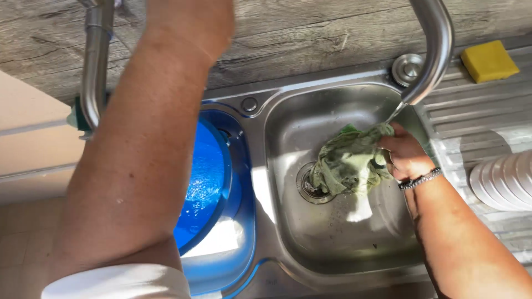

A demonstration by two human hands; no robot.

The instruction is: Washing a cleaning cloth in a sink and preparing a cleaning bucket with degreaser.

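- Nearest the camera is the left forearm, with a white sleeve at the elbow; it runs from the near left up across the blue basin to the far edge of the view.
- The left hand is cut off at the top of the frame near the wooden wall, so I cannot tell whether its fingers are spread or closed on anything.
- The right hand, with a beaded bracelet at the wrist, has its fingers closed on a bunch of the green cloth, gripping it at its right edge.
- The cloth hangs crumpled to the left of those fingers and slightly nearer, its bulk trailing down towards the drain; it sits directly under the tap spout, where a thin stream of water meets it.
- The right hand is the one on the cloth; the left is well apart from it.
- The steel sink is wet, with room around the cloth.
- The blue basin fills the left bowl.
- On the draining board to the right lie a yellow sponge, far, and stacked white plates, nearer.
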